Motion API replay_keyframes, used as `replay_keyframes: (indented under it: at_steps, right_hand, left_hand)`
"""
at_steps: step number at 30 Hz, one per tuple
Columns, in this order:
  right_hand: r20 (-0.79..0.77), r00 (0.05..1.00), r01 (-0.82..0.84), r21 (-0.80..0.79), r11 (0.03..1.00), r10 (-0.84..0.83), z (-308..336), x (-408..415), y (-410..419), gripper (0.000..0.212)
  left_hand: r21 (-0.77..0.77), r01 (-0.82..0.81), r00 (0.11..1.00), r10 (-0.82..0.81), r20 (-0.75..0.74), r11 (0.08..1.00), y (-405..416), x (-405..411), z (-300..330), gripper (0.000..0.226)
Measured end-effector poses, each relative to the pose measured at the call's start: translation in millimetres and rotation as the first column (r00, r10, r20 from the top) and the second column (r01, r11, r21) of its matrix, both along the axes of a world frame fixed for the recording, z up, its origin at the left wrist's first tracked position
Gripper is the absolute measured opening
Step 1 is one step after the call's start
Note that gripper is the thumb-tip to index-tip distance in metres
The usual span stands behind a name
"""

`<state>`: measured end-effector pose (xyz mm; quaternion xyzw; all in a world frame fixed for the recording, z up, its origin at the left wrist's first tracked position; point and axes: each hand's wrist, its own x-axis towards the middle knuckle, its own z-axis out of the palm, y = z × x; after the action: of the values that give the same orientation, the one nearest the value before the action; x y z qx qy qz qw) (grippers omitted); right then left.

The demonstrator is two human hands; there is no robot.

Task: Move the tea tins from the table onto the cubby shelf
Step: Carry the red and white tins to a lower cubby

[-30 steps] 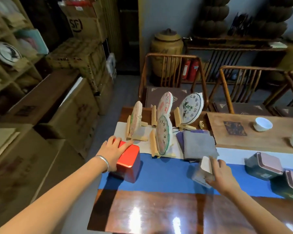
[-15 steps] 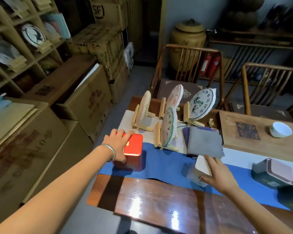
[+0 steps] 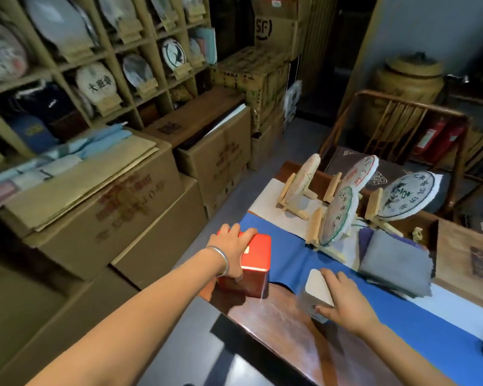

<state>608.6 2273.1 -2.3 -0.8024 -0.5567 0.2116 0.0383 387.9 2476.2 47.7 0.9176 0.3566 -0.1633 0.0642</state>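
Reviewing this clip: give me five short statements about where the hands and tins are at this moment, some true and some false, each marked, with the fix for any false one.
1. The left hand grips the glossy red square tea tin. True.
2. The right hand holds a dark green tin. False: it is on a pale white-lidded tin.
3. The red tin already sits in a cubby of the wooden cubby shelf. False: it is at the near left corner of the table, by the blue cloth runner.
4. A silver bangle is on the left wrist. True.
5. Four round wrapped tea cakes lie flat on the runner. False: they stand upright on wooden stands.
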Motion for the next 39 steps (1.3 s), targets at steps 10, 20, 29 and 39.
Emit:
replay_keyframes:
  at_steps: [10, 20, 29, 39]
  right_hand:
    - [-0.033, 0.912, -0.408, 0.032, 0.912, 0.409, 56.4, -108.2, 104.5, 0.070]
    - [-0.056, 0.620, -0.781, 0.055, 0.622, 0.783, 154.9, -363.5, 207.9, 0.088]
    - [-0.079, 0.427, -0.872, 0.228, 0.433, 0.901, 239.7, -614.6, 254.1, 0.106]
    - [0.024, 0.277, -0.908, 0.334, 0.253, 0.961, 324.0, -810.1, 291.1, 0.099]
  left_hand:
    - [-0.189, -0.321, 0.945, 0.328, 0.006, 0.928, 5.7, -174.3, 46.2, 0.113]
    - [-0.156, -0.640, 0.757, 0.652, 0.041, 0.752, -20.5, -438.8, 161.3, 0.111]
    - [-0.003, -0.837, 0.545, 0.833, 0.094, 0.547, -68.4, -672.2, 269.1, 0.118]
    - [0.076, -0.950, 0.311, 0.931, 0.190, 0.302, -110.2, -840.8, 332.2, 0.122]
